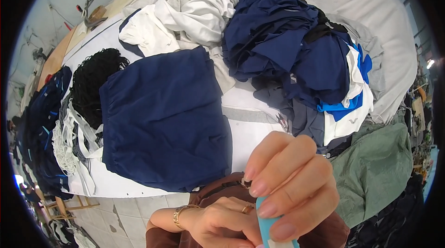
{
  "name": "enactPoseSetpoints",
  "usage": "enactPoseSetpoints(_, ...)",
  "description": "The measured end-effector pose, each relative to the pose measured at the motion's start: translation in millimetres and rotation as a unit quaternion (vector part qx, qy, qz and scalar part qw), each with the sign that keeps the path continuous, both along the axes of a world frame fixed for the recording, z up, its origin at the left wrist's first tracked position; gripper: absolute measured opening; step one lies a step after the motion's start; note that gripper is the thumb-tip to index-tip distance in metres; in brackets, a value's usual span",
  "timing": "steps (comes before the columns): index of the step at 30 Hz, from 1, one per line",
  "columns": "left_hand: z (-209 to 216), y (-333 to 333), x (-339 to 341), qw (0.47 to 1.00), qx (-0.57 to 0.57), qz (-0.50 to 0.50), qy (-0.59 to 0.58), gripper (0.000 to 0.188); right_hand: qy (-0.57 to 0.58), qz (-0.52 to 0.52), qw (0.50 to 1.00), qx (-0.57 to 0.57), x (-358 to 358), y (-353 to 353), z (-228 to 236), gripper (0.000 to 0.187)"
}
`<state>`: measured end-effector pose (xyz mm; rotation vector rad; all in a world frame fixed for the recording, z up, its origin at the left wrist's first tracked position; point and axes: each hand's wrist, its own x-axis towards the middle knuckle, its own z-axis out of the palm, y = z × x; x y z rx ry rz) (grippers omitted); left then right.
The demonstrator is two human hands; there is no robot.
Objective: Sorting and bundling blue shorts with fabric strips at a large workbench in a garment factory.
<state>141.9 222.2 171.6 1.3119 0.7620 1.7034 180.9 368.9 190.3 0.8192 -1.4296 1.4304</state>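
Note:
My right hand is raised close in front of me, fingers curled round a light blue object with a white patch. Its lower end runs out of the picture, so its kind does not show. A small shiny metal bit shows by the fingertips. Just below and left, my left hand, with a gold bracelet and a ring, is closed; its fingertips are partly hidden behind the right hand. Nearest on the table lies a stack of navy blue garments with a gathered edge, touched by neither hand.
The white table carries a navy fabric heap, a white cloth pile, black cord and white elastic strips. Small scissors-like metal tips lie by grey cloth. A green-grey sack stands right; dark garments hang left.

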Motion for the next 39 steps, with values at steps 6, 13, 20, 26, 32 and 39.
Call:
enactPoseSetpoints(6, -5.4, -5.8, 4.6, 0.997, -0.020, -0.024, -0.069, 0.025, 0.001, 0.008, 1.000, 0.010, -0.1, -1.5, 1.9, 0.010)
enactPoseSetpoints(13, -17.6, -3.6, 21.2, 0.997, 0.026, 0.032, -0.064, 0.023, 0.009, -0.007, 1.000, 0.010, 1.2, -1.8, 3.2, 0.010)
enactPoseSetpoints(20, -1.7, -1.8, -2.3, 0.999, 0.004, -0.010, 0.038, 0.020, 0.151, -0.041, 0.987, 0.042, -18.5, 1.5, 12.1, 0.020)
enactPoseSetpoints(26, -3.8, -3.0, 2.2, 1.000, 0.000, 0.002, 0.005, 0.019, 0.152, -0.050, 0.987, 0.031, -19.6, -0.7, 12.1, 0.020)
enactPoseSetpoints(32, -2.3, -1.1, -3.9, 0.999, 0.015, -0.007, 0.036, 0.019, 0.153, -0.040, 0.987, 0.033, -22.7, -0.1, 12.7, 0.021)
enactPoseSetpoints(39, -1.7, -1.8, -1.8, 0.999, 0.022, -0.001, 0.027, 0.019, 0.156, -0.023, 0.987, 0.041, -22.6, 0.3, 13.2, 0.021)
